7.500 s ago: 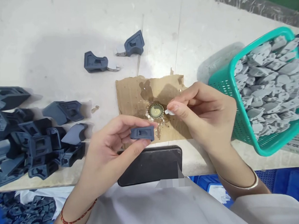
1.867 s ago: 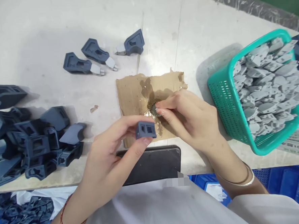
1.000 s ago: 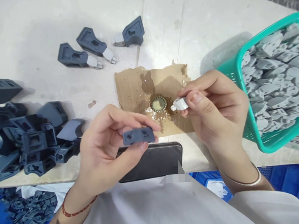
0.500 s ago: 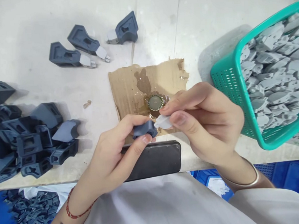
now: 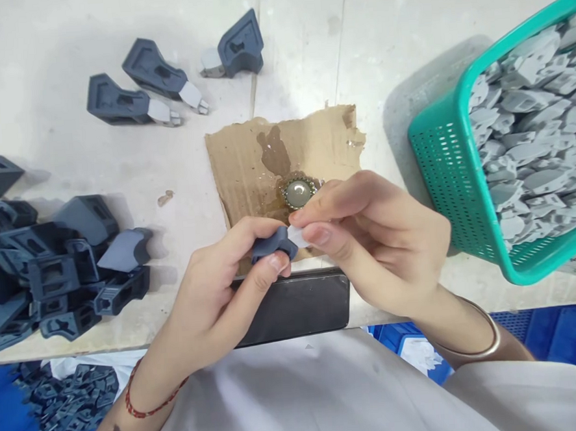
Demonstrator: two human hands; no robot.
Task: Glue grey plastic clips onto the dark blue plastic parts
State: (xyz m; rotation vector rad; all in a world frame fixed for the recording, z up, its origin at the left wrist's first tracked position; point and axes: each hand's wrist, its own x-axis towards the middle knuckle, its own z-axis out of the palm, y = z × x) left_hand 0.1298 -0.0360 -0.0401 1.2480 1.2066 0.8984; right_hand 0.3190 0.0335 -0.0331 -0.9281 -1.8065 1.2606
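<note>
Between the thumb and fingers of my left hand [image 5: 228, 284] is a dark blue-grey plastic part [image 5: 274, 243]. My right hand [image 5: 372, 236] pinches a small light grey plastic piece [image 5: 296, 236], its near end against the open end of the dark part; how deep it sits is hidden. Just beyond my fingertips, a small round cap of liquid [image 5: 299, 193] rests on a torn, wet-stained cardboard sheet [image 5: 240, 160]. Under my hands a black phone [image 5: 303, 305] lies along the table's front edge.
Several dark parts are heaped at the left [image 5: 52, 275]. Three joined dark-and-grey pieces [image 5: 155, 71] lie at the back. On the right stands a green basket [image 5: 453, 153] full of light grey pieces. Blue bins [image 5: 564, 348] sit below the table edge.
My right hand has moved left, bringing the light grey piece up against the end of the dark part. My left hand has stayed nearly in place. The view has shifted slightly.
</note>
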